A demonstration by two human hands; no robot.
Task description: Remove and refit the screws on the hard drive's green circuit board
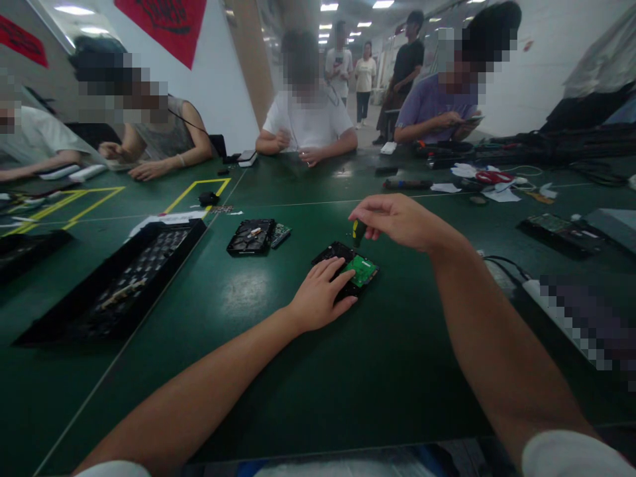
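A black hard drive [334, 254] with a green circuit board [363, 269] on top lies on the green table [308, 371] in front of me. My left hand [320, 296] rests flat on its near side, fingers spread over the case and the board's edge. My right hand [392, 218] hovers just above the drive's far end, fingers pinched round a small screwdriver [358, 230] with a yellow and black handle, held upright with its tip down at the board.
A second black drive [251, 236] with a loose green board [281, 234] lies further left. A long black tray [114, 281] sits at the left. A white power strip [556, 311] and another drive [559, 232] are at the right. Several people sit at the far side.
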